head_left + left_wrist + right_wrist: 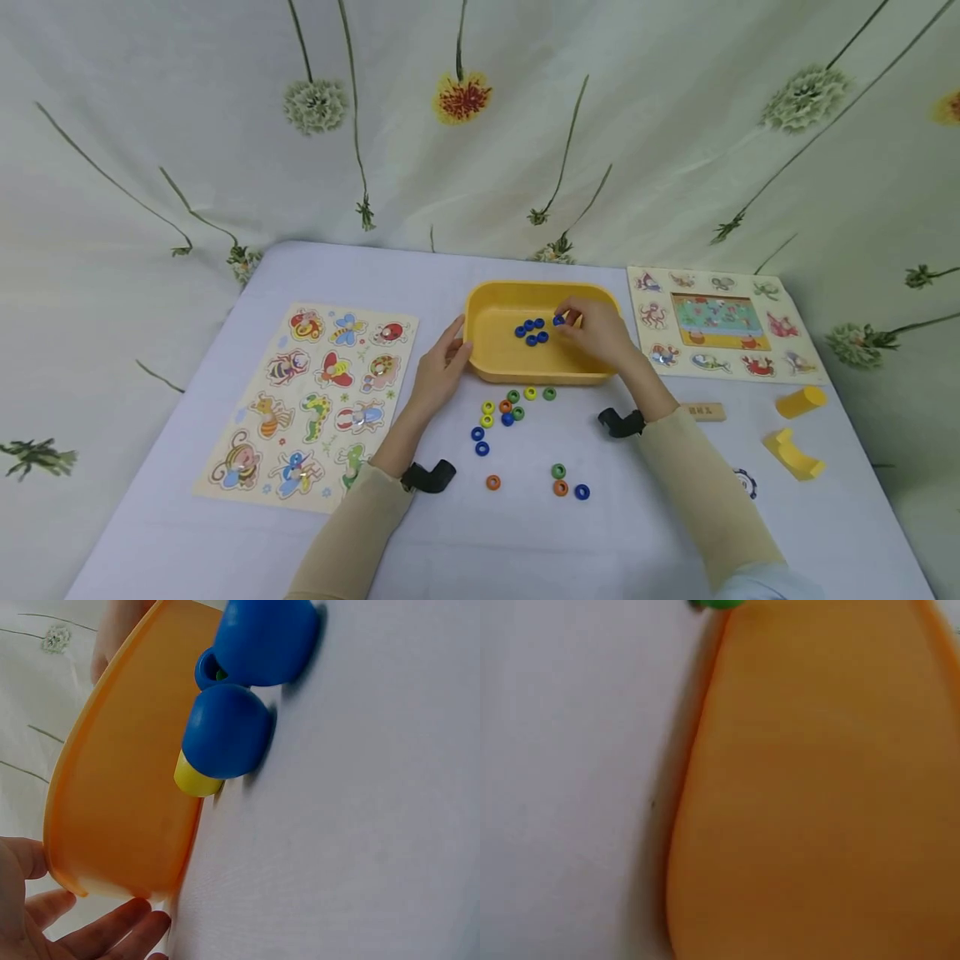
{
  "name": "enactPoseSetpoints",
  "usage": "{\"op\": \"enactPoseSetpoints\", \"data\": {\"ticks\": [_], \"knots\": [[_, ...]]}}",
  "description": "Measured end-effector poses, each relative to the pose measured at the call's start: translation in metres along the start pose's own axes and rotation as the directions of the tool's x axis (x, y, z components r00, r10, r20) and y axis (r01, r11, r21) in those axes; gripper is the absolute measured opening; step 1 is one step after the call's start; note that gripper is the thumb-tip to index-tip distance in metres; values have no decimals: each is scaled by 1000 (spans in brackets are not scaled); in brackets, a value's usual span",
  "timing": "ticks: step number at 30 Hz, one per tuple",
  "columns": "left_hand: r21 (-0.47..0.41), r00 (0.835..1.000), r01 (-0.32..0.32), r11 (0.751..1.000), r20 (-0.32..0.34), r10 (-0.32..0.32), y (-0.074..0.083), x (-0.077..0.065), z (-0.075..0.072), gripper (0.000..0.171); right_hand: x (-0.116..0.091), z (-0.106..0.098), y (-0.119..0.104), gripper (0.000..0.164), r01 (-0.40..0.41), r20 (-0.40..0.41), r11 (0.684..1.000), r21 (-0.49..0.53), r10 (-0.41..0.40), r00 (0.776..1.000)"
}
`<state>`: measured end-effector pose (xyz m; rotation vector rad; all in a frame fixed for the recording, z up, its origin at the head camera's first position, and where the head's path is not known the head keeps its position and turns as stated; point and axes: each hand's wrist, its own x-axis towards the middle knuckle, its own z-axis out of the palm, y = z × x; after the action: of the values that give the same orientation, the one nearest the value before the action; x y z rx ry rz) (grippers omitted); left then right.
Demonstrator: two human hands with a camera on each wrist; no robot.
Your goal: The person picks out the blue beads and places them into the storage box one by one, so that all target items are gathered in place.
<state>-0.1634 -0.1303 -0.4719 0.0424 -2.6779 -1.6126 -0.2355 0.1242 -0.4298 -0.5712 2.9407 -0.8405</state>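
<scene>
At the left end of a yellow tray (517,371), my left hand (438,371) holds the side. In the left wrist view its thumb lies at the tray's rim and its fingers (112,930) are against the outer wall. My right hand (596,329) is over the tray's right half, pinching a blue bead (558,320) between thumb and fingertips. Several blue beads (529,325) with holes lie grouped in the tray left of that hand. The right wrist view shows the tray's outer wall (817,787); the right hand is hidden there.
In front of the tray lie loose green, yellow, orange (492,482) and blue beads (482,448). An insect puzzle board (300,346) is at left, a sea-animal board (652,292) at back right. Nearer right are a yellow cylinder (801,402), a curved yellow block (795,457) and a wooden block (705,412).
</scene>
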Motion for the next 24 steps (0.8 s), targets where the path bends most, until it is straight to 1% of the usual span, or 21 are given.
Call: {"op": "enactPoseSetpoints", "data": {"ticks": [4,8,10,13,16,18,21,24], "knots": [[-6,1000,-8,1000,1,8,-1,-1,1,49,12,8,7,19,-41,109,998,-49,46,993],[-9,1000,-20,1000,3,20,-1,-1,1,48,17,12,7,18,-71,171,995,-76,83,982],[-6,1000,-17,1000,4,17,-1,-1,1,48,16,11,6,20,-82,183,994,-69,93,979],[-1,1000,-13,1000,9,13,0,-1,2,48,7,8,4,23,-79,138,996,-34,83,987],[5,1000,-11,1000,15,11,-1,0,2,49,-8,4,-1,24,-14,29,999,36,13,999],[1,1000,-12,1000,15,12,-1,0,2,49,-22,3,-7,23,66,-43,994,86,-63,997],[1,1000,-12,1000,11,12,-2,0,2,48,-43,6,-20,22,193,-112,969,151,-178,978],[-3,1000,-14,1000,9,14,-4,1,2,48,-63,13,-33,23,295,-131,933,205,-272,953]]}}
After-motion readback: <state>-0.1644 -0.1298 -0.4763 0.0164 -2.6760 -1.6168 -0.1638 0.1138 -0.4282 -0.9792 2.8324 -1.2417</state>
